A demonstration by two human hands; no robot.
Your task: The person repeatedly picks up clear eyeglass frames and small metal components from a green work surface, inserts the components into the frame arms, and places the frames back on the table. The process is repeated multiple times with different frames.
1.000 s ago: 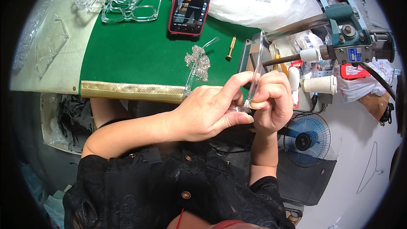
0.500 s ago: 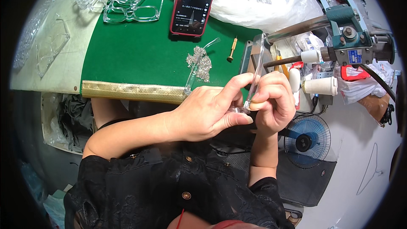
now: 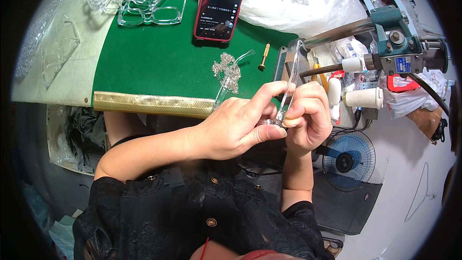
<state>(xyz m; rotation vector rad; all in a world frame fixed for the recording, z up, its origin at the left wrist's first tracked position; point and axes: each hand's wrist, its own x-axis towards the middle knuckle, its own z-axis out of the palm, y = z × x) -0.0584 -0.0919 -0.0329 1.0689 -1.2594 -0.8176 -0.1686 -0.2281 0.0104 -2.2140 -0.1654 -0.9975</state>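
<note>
Between my two hands is a clear plastic eyeglass frame, held just past the table's front edge. My left hand pinches its front part between thumb and fingers and covers much of it. With curled fingertips my right hand grips the corner where one temple arm meets the front. That arm points up and away, while the other clear arm sticks out beyond my left hand, over a small heap of tiny silvery metal pieces. A short brass-coloured screwdriver lies on the green mat.
A phone in a red case stands behind the heap. More clear eyeglass frames are piled at the far left, beside a large white plastic bag. At the right are a green metal bench machine, a white cup and a fan.
My right hand has shifted slightly left, and the frame has turned a little. The arm over the metal pieces now reaches slightly farther right. Both hands keep their hold.
</note>
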